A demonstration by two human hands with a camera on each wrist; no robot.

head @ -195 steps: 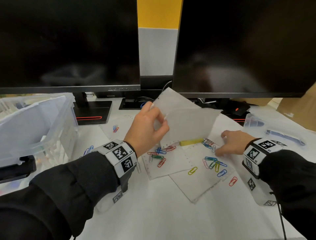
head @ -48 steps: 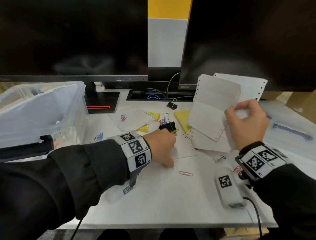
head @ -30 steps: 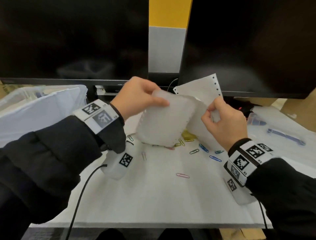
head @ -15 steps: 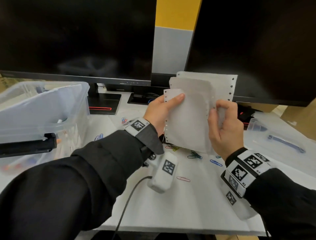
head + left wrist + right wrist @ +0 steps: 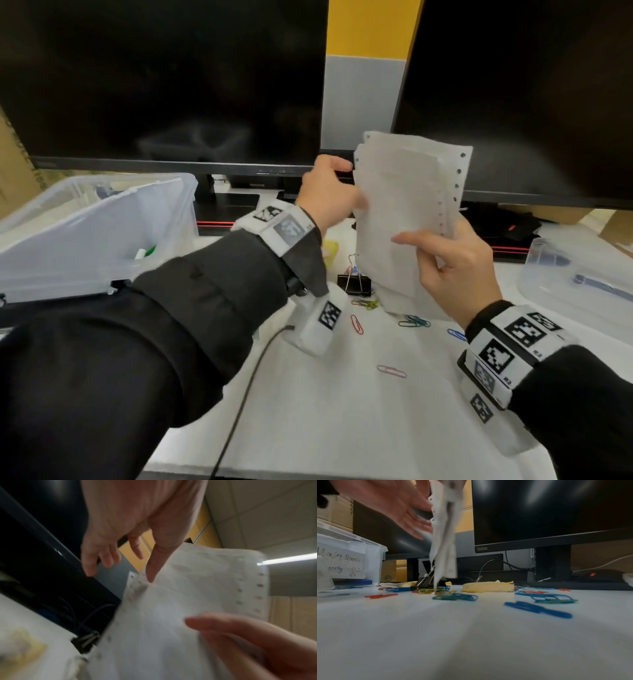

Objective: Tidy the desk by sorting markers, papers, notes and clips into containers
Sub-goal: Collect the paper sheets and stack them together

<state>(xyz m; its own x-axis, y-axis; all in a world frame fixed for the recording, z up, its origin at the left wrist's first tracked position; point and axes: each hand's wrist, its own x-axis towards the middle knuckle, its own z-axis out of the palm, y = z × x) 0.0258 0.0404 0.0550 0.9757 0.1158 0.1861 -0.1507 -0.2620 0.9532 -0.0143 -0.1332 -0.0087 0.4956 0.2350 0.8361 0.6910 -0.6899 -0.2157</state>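
Half a second back the left hand [image 5: 328, 192] lay flat on the papers [image 5: 404, 219]; now its fingers hang loose at their left edge, thumb touching. Right hand [image 5: 455, 270] grips the stack upright, thumb across the front, lower edge on the desk [image 5: 342, 411] above scattered paper clips [image 5: 412, 322], right of the binder clip [image 5: 354, 284].

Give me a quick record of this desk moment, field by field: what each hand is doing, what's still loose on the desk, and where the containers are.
right hand: grips the stack of white perforated-edge papers, held upright
left hand: open, fingers against the stack's left edge
loose on white desk: coloured paper clips, black binder clip, yellow sticky-note pad
clear plastic bin: left of the hands
clear lid: far right
papers' bottom edge: near the desk; contact unclear
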